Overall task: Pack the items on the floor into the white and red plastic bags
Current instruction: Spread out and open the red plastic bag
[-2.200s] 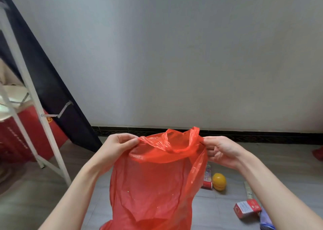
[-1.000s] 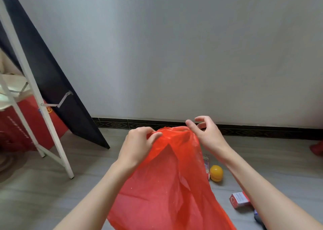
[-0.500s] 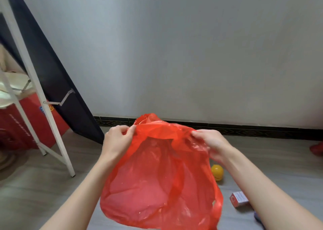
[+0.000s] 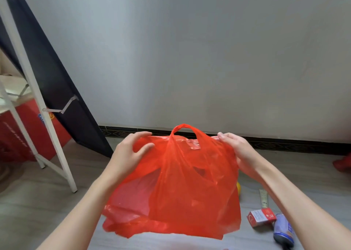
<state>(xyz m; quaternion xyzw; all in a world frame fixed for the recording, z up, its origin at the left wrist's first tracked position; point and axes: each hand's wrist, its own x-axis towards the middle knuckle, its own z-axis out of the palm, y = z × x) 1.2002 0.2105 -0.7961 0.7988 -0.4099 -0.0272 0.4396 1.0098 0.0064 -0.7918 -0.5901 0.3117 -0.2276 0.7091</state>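
I hold a thin red plastic bag (image 4: 182,185) up in front of me, puffed out, with one handle loop sticking up at the top. My left hand (image 4: 129,154) grips its upper left rim and my right hand (image 4: 237,151) pinches the upper right rim. On the floor at the lower right lie a small red and white box (image 4: 261,217), a blue can (image 4: 284,230) on its side and a pale tube (image 4: 263,197). A sliver of a yellow ball (image 4: 238,189) shows behind the bag. No white bag is in sight.
A white metal frame (image 4: 47,120) with a dark panel (image 4: 62,90) leans against the wall at left, a red box (image 4: 20,133) behind it. A grey wall with a dark skirting board stands ahead. Something red (image 4: 343,164) lies at the far right edge.
The bag has been spread wider and its handle loop now stands up. My hands have moved further apart along the rim. The view has tilted down slightly, showing more floor items.
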